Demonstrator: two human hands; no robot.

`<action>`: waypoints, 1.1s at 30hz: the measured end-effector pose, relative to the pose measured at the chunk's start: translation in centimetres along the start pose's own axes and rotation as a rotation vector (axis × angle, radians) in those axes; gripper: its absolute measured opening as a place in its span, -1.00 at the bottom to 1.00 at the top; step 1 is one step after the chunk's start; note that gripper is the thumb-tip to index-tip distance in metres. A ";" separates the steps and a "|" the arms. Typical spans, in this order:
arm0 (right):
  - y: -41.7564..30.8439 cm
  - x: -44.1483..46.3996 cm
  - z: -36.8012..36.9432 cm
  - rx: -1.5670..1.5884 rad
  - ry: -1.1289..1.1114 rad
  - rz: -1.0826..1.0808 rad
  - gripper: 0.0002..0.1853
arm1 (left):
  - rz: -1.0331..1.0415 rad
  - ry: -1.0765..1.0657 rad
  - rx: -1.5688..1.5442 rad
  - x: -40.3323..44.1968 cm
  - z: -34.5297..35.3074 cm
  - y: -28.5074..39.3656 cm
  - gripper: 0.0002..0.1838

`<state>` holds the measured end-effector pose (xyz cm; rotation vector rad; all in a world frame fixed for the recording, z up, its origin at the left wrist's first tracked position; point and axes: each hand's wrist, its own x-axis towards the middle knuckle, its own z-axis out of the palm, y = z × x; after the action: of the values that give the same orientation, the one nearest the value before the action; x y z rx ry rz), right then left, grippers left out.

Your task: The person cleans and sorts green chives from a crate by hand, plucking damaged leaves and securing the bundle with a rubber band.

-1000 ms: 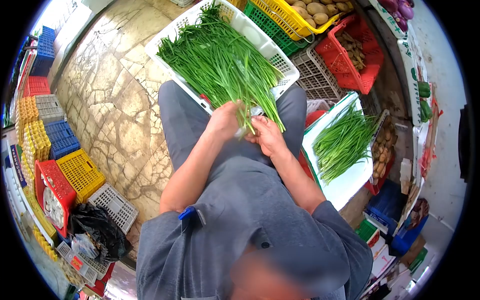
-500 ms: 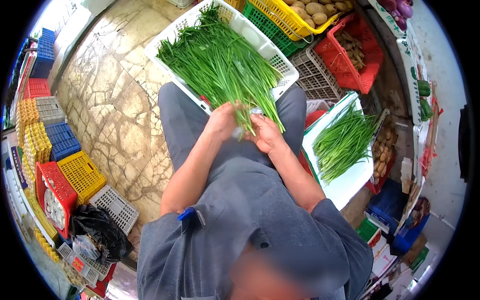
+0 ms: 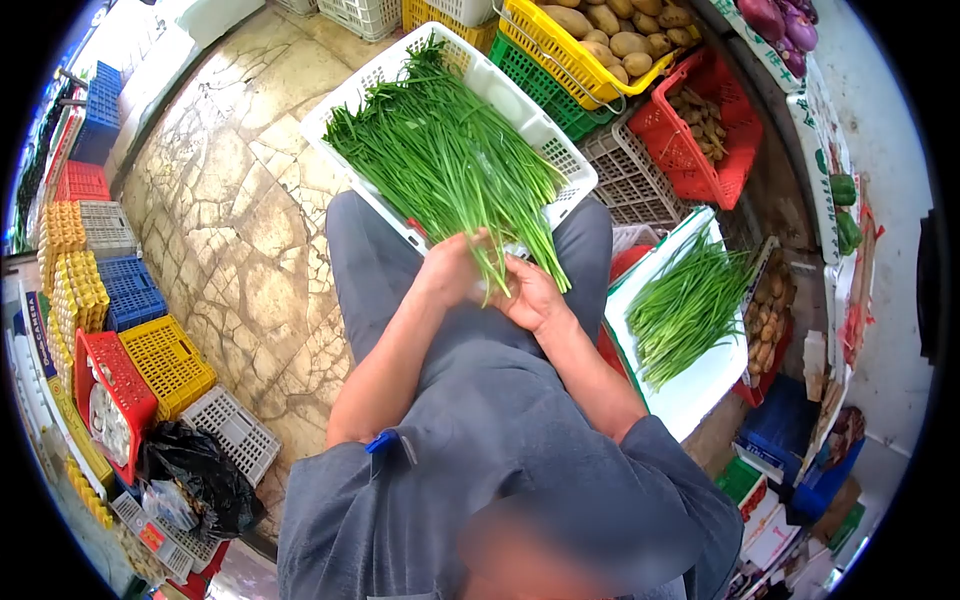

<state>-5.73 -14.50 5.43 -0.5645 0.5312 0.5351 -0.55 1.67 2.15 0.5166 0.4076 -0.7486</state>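
Observation:
A white plastic crate (image 3: pixel 352 195) rests across my thighs, heaped with long garlic chives (image 3: pixel 440 150). The stem ends of a small bunch of chives (image 3: pixel 492 262) reach over the crate's near edge and between my hands. My left hand (image 3: pixel 455 268) is closed around the left side of these stems, its fingertips partly hidden. Opposite it, my right hand (image 3: pixel 530 293) curls its fingers in at the stem ends, pinching them from below. More stems lie just beyond the right hand. A small red item (image 3: pixel 416 228) shows at the crate edge by my left hand.
On the right, a white foam box (image 3: pixel 690 395) holds another pile of chives (image 3: pixel 690 305). Ahead stand a yellow basket of potatoes (image 3: pixel 625 45) and a red basket of ginger (image 3: pixel 700 120). Stacked crates (image 3: pixel 165 355) and a black plastic bag (image 3: pixel 205 480) line the left side.
Both hands have come slightly closer to my body and still hold the chive stems. The pale, clear material at my fingers shows less now. My view has shifted a little.

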 end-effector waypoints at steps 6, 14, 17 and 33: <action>0.1 -0.5 0.0 0.000 0.029 -0.047 -0.66 | -0.005 0.006 -0.045 0.2 -0.4 -0.3 -0.76; 1.3 -0.1 -1.5 -0.406 0.197 -0.394 -0.77 | 0.061 0.033 0.237 0.7 -1.3 -0.7 -0.74; 0.9 -1.4 -0.6 -0.329 0.181 -0.354 -0.89 | -0.038 0.099 -0.183 0.2 0.3 -0.3 -0.72; -3.7 -5.7 0.4 -0.434 0.251 -0.400 -0.92 | 0.115 0.162 -0.004 1.2 0.0 -1.3 -0.87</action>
<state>-7.61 -18.74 10.39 -1.1345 0.5232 0.1932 -0.67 0.22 1.18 0.5945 0.5252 -0.5969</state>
